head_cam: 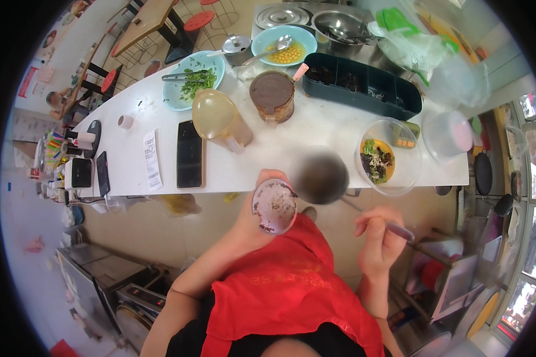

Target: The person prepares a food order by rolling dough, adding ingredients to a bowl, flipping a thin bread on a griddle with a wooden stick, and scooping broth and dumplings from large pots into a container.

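Observation:
My left hand (261,214) is closed round a container with a pale, round top (274,206) that is speckled with reddish-brown bits. The handle of a metal ladle or small pan (321,176) is in my right hand (382,236); its round, dark bowl is blurred and hangs at the table's front edge. Right of that bowl stands a clear plastic bowl (377,156) with leafy greens and dark and pale shreds. Beyond my left hand are a translucent plastic jug (221,118) and a brown-stained lidded jar (272,96).
The white table (268,147) bears a phone (190,156), a paper receipt (152,158), a blue plate of chopped greens (172,91) with tongs, a blue bowl of yellow beans (261,40) and a dark compartment box (362,91). A timer (405,135) stands beside stacked plastic bowls (446,134).

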`<state>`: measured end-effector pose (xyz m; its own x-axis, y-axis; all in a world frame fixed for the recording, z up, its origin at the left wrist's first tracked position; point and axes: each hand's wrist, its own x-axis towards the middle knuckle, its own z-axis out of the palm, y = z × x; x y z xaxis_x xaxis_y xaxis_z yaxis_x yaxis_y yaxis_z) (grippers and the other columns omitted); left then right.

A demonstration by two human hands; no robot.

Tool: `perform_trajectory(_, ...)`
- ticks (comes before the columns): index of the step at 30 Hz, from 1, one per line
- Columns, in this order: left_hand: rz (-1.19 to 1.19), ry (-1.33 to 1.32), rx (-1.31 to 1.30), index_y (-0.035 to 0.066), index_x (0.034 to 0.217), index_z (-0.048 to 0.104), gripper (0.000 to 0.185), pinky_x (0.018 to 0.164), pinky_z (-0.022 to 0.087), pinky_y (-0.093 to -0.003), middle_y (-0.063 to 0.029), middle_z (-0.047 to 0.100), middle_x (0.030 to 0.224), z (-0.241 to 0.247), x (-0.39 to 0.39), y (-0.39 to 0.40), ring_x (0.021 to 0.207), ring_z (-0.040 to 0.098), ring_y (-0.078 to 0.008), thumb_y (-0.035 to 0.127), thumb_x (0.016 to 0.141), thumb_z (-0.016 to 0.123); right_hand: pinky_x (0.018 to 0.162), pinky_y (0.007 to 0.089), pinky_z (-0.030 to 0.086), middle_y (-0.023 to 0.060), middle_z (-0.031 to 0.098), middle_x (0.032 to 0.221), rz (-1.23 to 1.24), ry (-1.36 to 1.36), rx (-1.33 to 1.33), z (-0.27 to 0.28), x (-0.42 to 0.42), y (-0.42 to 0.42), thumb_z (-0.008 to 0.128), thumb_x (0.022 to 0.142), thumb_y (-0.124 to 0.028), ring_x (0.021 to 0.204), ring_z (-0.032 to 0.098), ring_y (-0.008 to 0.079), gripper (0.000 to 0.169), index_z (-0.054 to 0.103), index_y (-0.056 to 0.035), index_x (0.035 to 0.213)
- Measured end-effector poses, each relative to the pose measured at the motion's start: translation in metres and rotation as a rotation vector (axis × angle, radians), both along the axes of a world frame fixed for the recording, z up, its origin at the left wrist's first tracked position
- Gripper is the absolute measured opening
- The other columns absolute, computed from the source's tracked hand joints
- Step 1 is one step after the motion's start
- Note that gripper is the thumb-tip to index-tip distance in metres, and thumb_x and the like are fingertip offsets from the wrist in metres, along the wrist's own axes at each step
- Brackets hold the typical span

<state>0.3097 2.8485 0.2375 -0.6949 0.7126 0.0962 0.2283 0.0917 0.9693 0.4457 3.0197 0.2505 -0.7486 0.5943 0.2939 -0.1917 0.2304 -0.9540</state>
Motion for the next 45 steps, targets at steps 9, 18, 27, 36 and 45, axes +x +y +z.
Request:
perform_trajectory(9, 0.004, -0.118, 0.032, 0.005, 0.109, 0.041, 0.043, 0.073, 0.042, -0.0217, -0.0014, 0.05, 0.09, 0.003, 0.004, 0.003, 0.08, 0.051, -0.008, -0.003, 0.076, 0.067, 0.051, 0.0213, 0.042, 0.0073, 0.058, 0.077, -0.02, 0.018, 0.016, -0.006, 0.004, 0.006, 0.051, 0.095, -0.019, 0.055, 0.051, 0.0091, 0.021, 0.057, 0.0005, 0.091)
perform_trajectory(18, 0.049, 0.142, -0.043, 0.002, 0.104, 0.045, 0.034, 0.076, 0.044, -0.0261, -0.0045, 0.051, 0.091, -0.004, -0.001, 0.005, 0.086, 0.053, -0.0138, -0.002, 0.077, 0.065, 0.05, 0.0239, 0.043, 0.0087, 0.058, 0.071, -0.083, 0.116, -0.36, -0.01, 0.002, 0.009, 0.046, 0.098, -0.023, 0.052, 0.051, 0.0125, 0.023, 0.051, -0.0007, 0.096)
perform_trajectory(27, 0.167, 0.124, -0.132, 0.002, 0.103, 0.048, 0.024, 0.078, 0.042, -0.025, -0.0044, 0.051, 0.093, -0.015, -0.003, 0.003, 0.088, 0.05, -0.0138, -0.002, 0.083, 0.059, 0.049, 0.0243, 0.041, 0.009, 0.057, 0.075, -0.381, 0.302, -0.359, -0.004, 0.016, 0.03, 0.044, 0.099, -0.024, 0.052, 0.05, 0.0131, 0.023, 0.05, -0.0022, 0.097)
perform_trajectory(36, 0.192, 0.055, -0.182, 0.003, 0.103, 0.051, 0.018, 0.079, 0.043, -0.0257, -0.0056, 0.056, 0.096, -0.02, 0.0, 0.002, 0.091, 0.052, -0.0129, 0.005, 0.087, 0.058, 0.061, 0.0263, 0.048, 0.0092, 0.059, 0.083, -0.408, -0.133, 0.486, -0.019, 0.036, 0.049, 0.049, 0.096, -0.012, 0.063, 0.058, 0.0155, 0.018, 0.058, 0.0031, 0.094)
perform_trajectory(45, 0.119, 0.01, -0.248, 0.002, 0.104, 0.052, 0.019, 0.078, 0.044, -0.0269, -0.0059, 0.058, 0.095, -0.032, 0.006, 0.001, 0.087, 0.054, -0.014, 0.006, 0.087, 0.059, 0.057, 0.0242, 0.047, 0.0104, 0.06, 0.081, -0.261, 0.222, -0.076, -0.001, 0.029, 0.025, 0.046, 0.097, -0.013, 0.065, 0.059, 0.0146, 0.017, 0.055, 0.0015, 0.097)
